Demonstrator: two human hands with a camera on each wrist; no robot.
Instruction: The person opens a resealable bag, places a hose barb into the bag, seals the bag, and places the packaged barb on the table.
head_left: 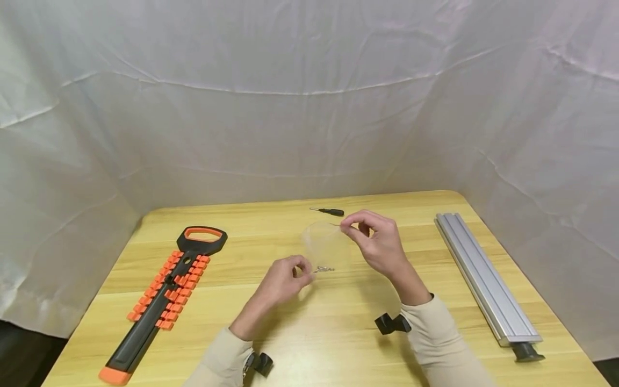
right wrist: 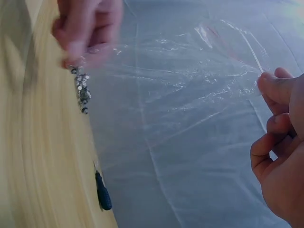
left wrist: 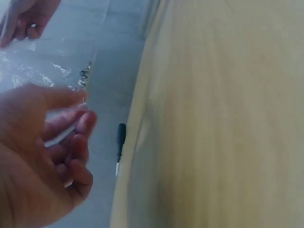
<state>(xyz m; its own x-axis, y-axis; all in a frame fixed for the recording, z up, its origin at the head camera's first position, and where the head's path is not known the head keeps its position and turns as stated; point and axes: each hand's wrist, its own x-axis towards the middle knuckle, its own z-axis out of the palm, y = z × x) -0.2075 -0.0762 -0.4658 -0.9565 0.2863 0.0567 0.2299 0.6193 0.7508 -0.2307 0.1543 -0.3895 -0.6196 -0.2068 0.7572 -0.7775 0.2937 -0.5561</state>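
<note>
A clear plastic bag is held up above the table between my two hands. Small shiny metal parts, perhaps screws, have gathered along its lower edge; their exact kind is too small to tell. My right hand pinches the bag's upper edge between thumb and forefinger. Down at the lower corner, beside the metal parts, my left hand pinches the plastic with its fingertips. In the left wrist view the left hand looks slightly blurred, its other fingers loosely curled.
Behind the bag a small black-handled screwdriver lies on the wooden table. A black and orange rack with orange clips lies at the left. On the right is a long grooved aluminium bar with a black knob. Pale cloth hangs around the table.
</note>
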